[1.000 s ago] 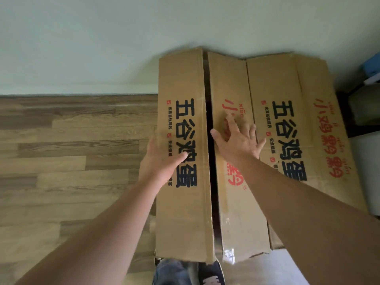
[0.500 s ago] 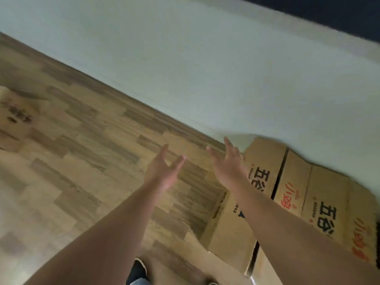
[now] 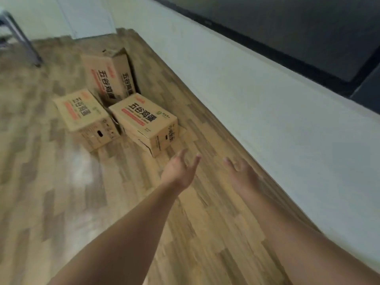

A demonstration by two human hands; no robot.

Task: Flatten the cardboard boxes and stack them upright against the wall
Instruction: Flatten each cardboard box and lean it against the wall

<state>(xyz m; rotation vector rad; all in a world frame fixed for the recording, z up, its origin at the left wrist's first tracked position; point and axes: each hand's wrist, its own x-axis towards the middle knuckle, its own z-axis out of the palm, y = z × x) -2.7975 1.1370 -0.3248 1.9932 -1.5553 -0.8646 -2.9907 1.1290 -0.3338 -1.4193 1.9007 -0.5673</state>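
Three unflattened brown cardboard boxes with black and red print stand on the wood floor ahead of me. The nearest box (image 3: 147,125) lies closest to the wall, a second box (image 3: 85,118) sits to its left, and a third box (image 3: 110,76) stands tilted behind them. My left hand (image 3: 180,170) is stretched forward, empty, fingers apart, just short of the nearest box. My right hand (image 3: 241,174) is also out in front, empty with fingers spread, near the foot of the pale wall (image 3: 267,99). The flattened boxes are out of view.
A pale wall runs diagonally along the right, with a dark panel (image 3: 287,27) above it. A metal furniture leg (image 3: 22,38) stands at the far left. A white door or panel (image 3: 90,15) is at the far end. Wood floor (image 3: 61,202) spreads left.
My hands have left the flattened cardboard leaning on the wall. The view has swung left along the wall, and the three standing boxes have come into sight. Both hands now reach forward, empty.
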